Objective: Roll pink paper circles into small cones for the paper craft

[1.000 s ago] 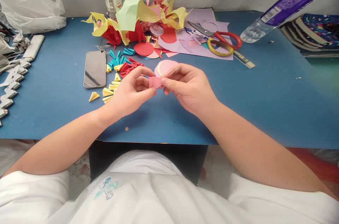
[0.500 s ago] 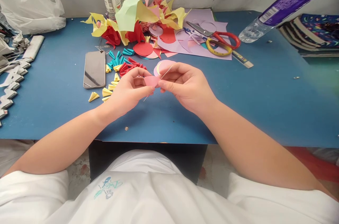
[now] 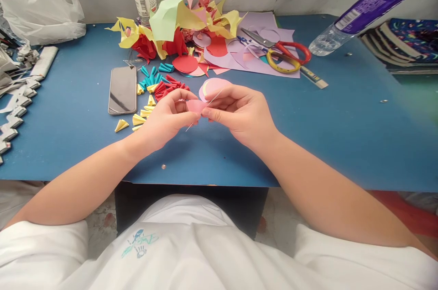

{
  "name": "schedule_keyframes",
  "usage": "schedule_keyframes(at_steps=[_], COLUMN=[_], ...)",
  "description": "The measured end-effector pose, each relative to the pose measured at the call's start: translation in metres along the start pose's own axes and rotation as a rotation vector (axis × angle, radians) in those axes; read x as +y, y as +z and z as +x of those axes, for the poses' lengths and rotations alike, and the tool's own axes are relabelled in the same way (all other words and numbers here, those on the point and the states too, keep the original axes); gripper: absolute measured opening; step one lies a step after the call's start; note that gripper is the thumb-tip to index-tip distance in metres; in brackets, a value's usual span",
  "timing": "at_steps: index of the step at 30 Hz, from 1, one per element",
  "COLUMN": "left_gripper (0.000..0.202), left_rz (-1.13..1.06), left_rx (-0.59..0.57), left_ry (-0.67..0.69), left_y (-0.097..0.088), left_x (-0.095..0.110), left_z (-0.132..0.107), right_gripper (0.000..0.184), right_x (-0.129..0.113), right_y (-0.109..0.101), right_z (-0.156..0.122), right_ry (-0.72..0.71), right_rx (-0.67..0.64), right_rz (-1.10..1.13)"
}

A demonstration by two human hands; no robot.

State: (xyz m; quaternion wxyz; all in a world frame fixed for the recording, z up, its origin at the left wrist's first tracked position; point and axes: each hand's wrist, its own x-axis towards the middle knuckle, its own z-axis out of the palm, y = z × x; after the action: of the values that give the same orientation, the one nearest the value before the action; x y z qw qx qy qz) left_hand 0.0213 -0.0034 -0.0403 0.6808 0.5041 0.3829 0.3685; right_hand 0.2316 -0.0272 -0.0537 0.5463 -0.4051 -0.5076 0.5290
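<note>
Both hands meet over the middle of the blue table [image 3: 342, 134]. My left hand [image 3: 167, 118] pinches a small pink paper piece [image 3: 195, 106] between thumb and fingers. My right hand [image 3: 239, 114] is closed on the same pink piece and on a thin pale stick [image 3: 214, 97] that runs diagonally through it. Just behind the hands lies a pink paper circle [image 3: 214, 85]. Small rolled cones of yellow, red and teal paper [image 3: 153, 91] are scattered to the left of my left hand.
A phone [image 3: 122, 89] lies face up left of the cones. A heap of crumpled coloured paper [image 3: 178, 20], purple sheets and scissors [image 3: 280, 50] sit at the back. Plastic bottles [image 3: 362, 9], books [image 3: 407, 45], a white bag [image 3: 37, 7] and folded white paper pieces [image 3: 17, 98] line the edges.
The stick has slid down through the pink piece, its lower end now poking out below my left fingers. Both hands shifted slightly; the pink piece has turned.
</note>
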Motion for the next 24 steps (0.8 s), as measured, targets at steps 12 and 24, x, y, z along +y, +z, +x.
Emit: schedule_keyframes(at_steps=[12, 24], left_gripper=[0.038, 0.029], left_rz=[-0.059, -0.072], left_rx=[-0.047, -0.159], left_ry=[0.042, -0.053], left_y=[0.0005, -0.0044], left_x=[0.0044, 0.0061], left_z=[-0.0008, -0.0019], right_gripper=[0.047, 0.041], right_x=[-0.0015, 0.0006], right_y=[-0.0048, -0.0049], right_z=[-0.0037, -0.0041], right_ry=[-0.097, -0.097], right_rx=[-0.023, -0.044], right_rz=[-0.047, -0.008])
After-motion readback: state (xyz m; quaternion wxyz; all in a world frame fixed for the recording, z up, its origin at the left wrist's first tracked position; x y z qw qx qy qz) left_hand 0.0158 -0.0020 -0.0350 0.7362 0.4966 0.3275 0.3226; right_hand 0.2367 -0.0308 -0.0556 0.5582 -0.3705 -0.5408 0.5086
